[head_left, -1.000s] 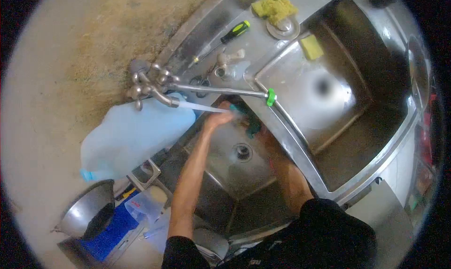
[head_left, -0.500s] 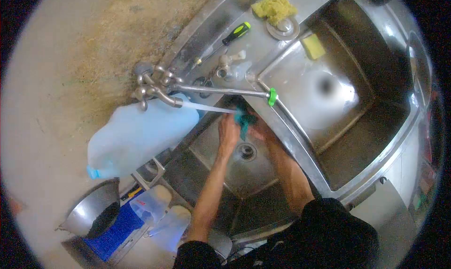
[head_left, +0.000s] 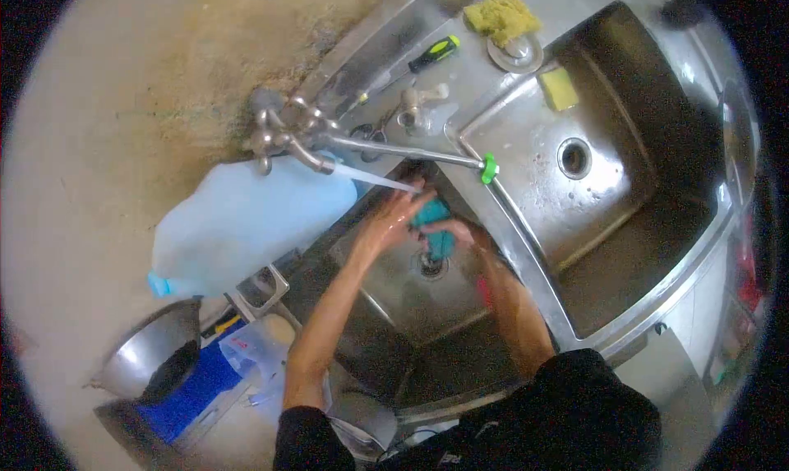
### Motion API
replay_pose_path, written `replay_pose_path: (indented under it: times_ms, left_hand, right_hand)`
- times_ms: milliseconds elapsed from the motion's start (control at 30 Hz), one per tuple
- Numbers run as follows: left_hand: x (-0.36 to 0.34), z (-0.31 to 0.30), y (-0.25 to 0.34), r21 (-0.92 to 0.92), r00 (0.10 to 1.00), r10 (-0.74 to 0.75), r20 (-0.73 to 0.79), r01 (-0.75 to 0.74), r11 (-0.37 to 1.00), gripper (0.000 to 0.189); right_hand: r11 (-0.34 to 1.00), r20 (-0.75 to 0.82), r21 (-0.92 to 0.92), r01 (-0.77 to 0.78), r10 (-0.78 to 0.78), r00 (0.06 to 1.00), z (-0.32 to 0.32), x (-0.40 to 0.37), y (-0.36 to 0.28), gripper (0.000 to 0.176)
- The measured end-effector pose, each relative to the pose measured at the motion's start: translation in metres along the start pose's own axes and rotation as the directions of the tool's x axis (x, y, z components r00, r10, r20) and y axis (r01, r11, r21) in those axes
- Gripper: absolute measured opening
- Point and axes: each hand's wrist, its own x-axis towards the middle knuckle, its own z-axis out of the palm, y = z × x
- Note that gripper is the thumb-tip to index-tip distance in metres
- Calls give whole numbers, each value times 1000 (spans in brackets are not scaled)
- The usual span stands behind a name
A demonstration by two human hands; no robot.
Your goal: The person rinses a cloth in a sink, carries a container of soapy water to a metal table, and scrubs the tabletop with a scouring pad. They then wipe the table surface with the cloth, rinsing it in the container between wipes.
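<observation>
Left hand [head_left: 388, 219] lay spread against the teal cloth [head_left: 436, 226], right hand [head_left: 459, 231] seemingly pinching it, above the drain [head_left: 428, 265] under the tap [head_left: 316, 160] stream. Soaked, it likely handled limp, heavy, slippery; bunched folds offered surest grip.

Clear passage over right basin [head_left: 526, 171], frame right; centre basin [head_left: 411, 298] cramped, barred above by spout pipe [head_left: 403, 152], leftward by jug [head_left: 246, 224].

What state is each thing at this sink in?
wall tap, running.
teal cloth, bunched, gripped by right hand.
left hand, under the stream, touching the cloth.
swing spout, no water coming out.
second basin, drain open, no standing water.
water jug, lying on its side.
screwdriver, lying on the ledge.
</observation>
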Motion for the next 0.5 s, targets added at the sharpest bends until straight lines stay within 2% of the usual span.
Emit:
replay_pose_path:
  times_ms: [33,67,100,167,200,267,333,400,433,500]
  left_hand:
    - [4,-3,-5,-29,975,77,208,-73,997,71]
    - [4,0,-11,-75,900,157,406,-139,988,71]
    - [3,8,-18,-81,904,157,398,-135,987,71]
    - [1,27,-26,-244,873,270,407,-181,953,76]
    - [-2,33,-31,-251,870,273,410,-181,951,76]
    - [-15,41,-37,-58,908,351,229,-347,936,73]
    - [-28,13,-18,-117,914,328,240,-308,944,70]
    - [-47,-23,9,-172,924,292,247,-255,952,68]
    - [-56,-40,23,-53,920,208,332,-202,978,70]
    - [-73,-45,24,79,917,97,386,-138,987,73]
  right_hand:
    - [1000,22,3,-15,15,1000,4,-4,0,69]
    - [1000,37,14,-17,16,999,6,-7,-2,69]
    - [999,49,30,-15,14,999,9,-10,-3,69]
    - [997,71,79,0,-6,997,13,-12,-3,69]
    - [994,89,111,0,-10,996,15,-10,-2,69]
    - [985,143,170,-29,4,990,21,-2,2,69]
    - [975,249,186,-120,71,966,29,9,5,69]
    - [959,363,107,-263,209,908,41,15,5,69]
    - [939,409,18,-343,306,859,48,16,6,69]
    - [883,431,-173,-437,467,772,68,15,5,69]
